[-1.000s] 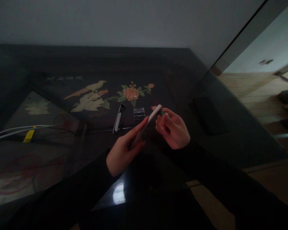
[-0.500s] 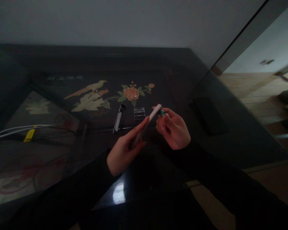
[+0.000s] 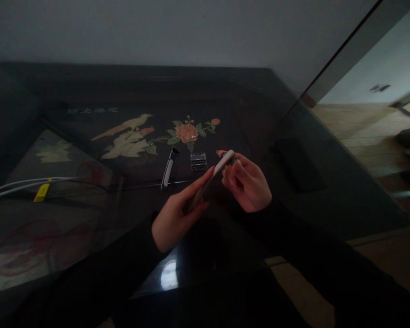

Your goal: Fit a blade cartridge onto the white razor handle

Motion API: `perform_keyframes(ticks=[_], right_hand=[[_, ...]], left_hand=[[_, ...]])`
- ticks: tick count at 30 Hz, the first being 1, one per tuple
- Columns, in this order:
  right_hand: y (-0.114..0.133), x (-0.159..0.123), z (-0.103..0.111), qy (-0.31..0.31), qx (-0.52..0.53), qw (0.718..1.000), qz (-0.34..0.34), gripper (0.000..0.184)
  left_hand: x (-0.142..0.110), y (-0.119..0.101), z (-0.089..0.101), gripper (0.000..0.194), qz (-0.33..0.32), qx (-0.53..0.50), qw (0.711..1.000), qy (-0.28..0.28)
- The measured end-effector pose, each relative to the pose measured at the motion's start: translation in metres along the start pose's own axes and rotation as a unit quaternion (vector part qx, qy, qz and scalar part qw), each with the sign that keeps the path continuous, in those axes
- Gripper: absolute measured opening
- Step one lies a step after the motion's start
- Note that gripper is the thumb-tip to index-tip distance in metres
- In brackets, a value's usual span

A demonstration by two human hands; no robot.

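My left hand (image 3: 176, 214) is closed around a long, slim white object with a rounded end (image 3: 223, 160), tilted up to the right. At its far end, my right hand (image 3: 248, 182) pinches a small green-and-dark piece (image 3: 231, 160), mostly hidden by fingers and the white end. Whether the two parts are joined I cannot tell. Left of them on the table lies a razor (image 3: 168, 168) with a black and pale grey handle, its dark head pointing away. A small clear case (image 3: 198, 161) with dark slots sits between the razor and my hands.
The dark glass-topped table (image 3: 205, 86) carries a bird-and-flower picture (image 3: 187, 133). White cables (image 3: 23, 189) with a yellow tag (image 3: 42, 192) run in from the left. A flat black object (image 3: 299, 165) lies to the right. A wall (image 3: 133, 32) stands behind.
The white object's end has shifted slightly right, closer to my right fingers. The green piece, more visible before, is now turned and partly covered. The razor and case have stayed put.
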State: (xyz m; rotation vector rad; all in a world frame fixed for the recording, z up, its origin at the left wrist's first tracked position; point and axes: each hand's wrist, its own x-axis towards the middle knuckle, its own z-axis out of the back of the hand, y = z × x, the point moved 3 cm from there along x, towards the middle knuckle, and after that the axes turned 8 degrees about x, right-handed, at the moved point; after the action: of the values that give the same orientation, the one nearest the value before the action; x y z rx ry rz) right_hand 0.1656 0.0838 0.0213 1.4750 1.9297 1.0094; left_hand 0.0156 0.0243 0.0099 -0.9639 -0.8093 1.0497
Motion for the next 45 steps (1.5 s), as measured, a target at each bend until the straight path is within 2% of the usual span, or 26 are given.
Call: perform_keyframes(ticks=[8,16,26,35,45], right_hand=[[0.0006,-0.0009,-0.0015,0.008,0.009,1.0,0.001,0.037],[-0.0003,0.0003,-0.0001,-0.005,0.004,1.0,-0.001,0.039],[-0.0028,0.0009,0.0025,-0.019,0.002,1.0,-0.001,0.043],[-0.0015,0.0005,0.0001,0.005,0.025,1.0,-0.003,0.037],[-0.0016,-0.0002,-0.0002,0.005,0.031,1.0,0.002,0.037]], left_hand=[[0.0037,0.0026,0.0041,0.062,0.008,0.029,0.999,-0.021],[0.0014,0.0014,0.0013,0.065,0.015,0.03,0.999,-0.013],[-0.0023,-0.0047,-0.0027,0.066,0.013,-0.019,0.999,0.037],[0.0023,0.0018,0.0016,0.065,0.021,-0.009,1.0,0.0],[0.002,0.0025,0.0014,0.067,0.049,-0.014,0.999,0.0]])
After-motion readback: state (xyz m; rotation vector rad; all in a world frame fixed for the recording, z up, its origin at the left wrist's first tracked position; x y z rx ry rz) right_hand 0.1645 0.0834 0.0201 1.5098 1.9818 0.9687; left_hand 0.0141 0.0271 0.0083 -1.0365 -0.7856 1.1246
